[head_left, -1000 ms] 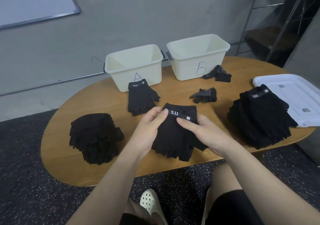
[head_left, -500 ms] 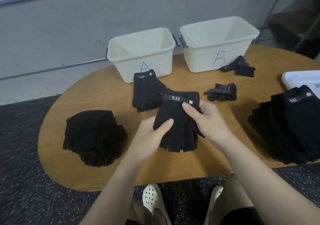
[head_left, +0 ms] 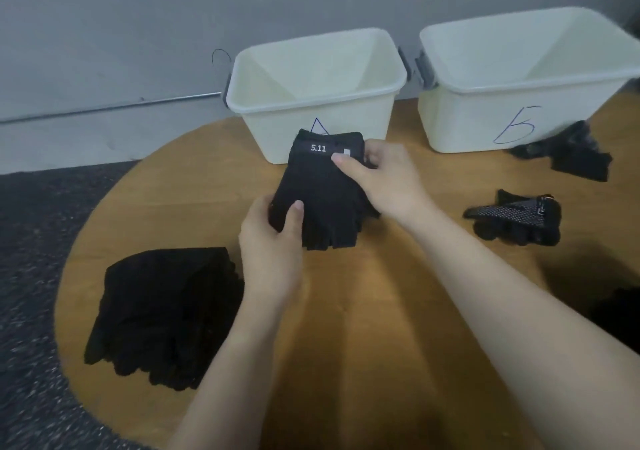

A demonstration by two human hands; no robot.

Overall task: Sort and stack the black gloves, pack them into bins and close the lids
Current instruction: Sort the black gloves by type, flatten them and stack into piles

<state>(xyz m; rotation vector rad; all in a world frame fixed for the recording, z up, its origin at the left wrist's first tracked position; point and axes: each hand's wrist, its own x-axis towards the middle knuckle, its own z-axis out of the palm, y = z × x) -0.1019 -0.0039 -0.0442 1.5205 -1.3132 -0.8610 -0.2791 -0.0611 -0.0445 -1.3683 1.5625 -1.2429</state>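
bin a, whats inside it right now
Bin A shows only bare cream walls inside; no gloves are visible. Its floor is hidden by the front wall and by the 5.11 glove held before it.

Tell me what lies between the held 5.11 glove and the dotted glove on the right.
Only the right hand and bare table, in the head view.
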